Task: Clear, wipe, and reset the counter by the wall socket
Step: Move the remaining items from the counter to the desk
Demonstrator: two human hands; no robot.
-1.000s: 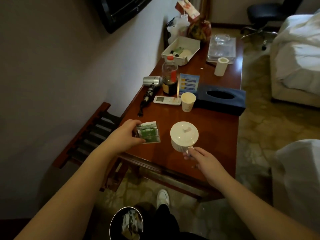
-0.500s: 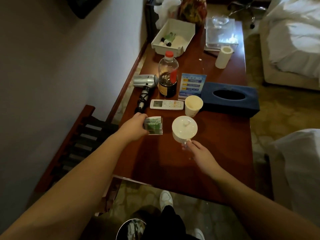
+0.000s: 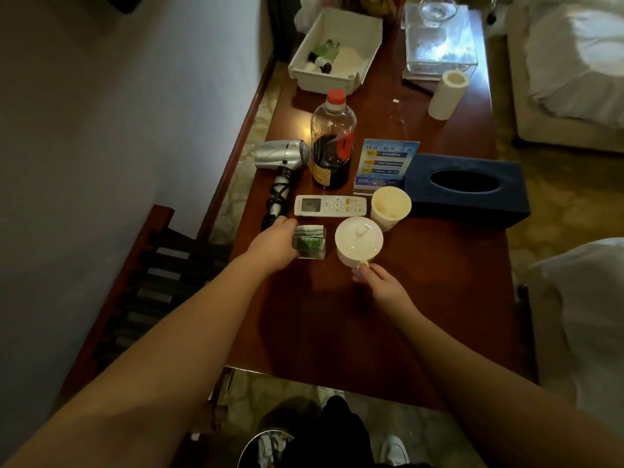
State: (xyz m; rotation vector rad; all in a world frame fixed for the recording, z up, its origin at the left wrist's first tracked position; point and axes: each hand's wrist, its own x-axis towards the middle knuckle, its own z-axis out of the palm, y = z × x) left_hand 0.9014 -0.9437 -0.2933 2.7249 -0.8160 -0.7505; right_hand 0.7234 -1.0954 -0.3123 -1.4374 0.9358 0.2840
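**Hands working side by side at the centre of the table**

Packets and mug are sitting just below the middle of the frame, close together but not touching, and that pairing is what the next move is turning on. The left hand (image 3: pixel 275 243) is closing its fingers on the left side of the stack of green tea packets (image 3: pixel 309 242), whose long axis is running roughly up and down the frame. The right hand (image 3: pixel 378 282) is pinching the handle of the white lidded mug (image 3: pixel 359 240), which is pointing toward the lower edge of the frame; the mug is standing upright on the table (image 3: pixel 422 315).

Directly above them a row is lying across the frame: the hair dryer (image 3: pixel 282 155) at left, the white remote control (image 3: pixel 330 206) with its long axis left to right, and the paper cup (image 3: pixel 391 207), just beside the mug's lid. Behind those, the dark sauce bottle (image 3: pixel 332 146), the blue sign card (image 3: pixel 386 163) and the navy tissue box (image 3: pixel 467 187) are standing.

Each hand is already nearest its own item, so both are probably being placed in line below the remote, with bare wood lying toward the bottom of the frame.
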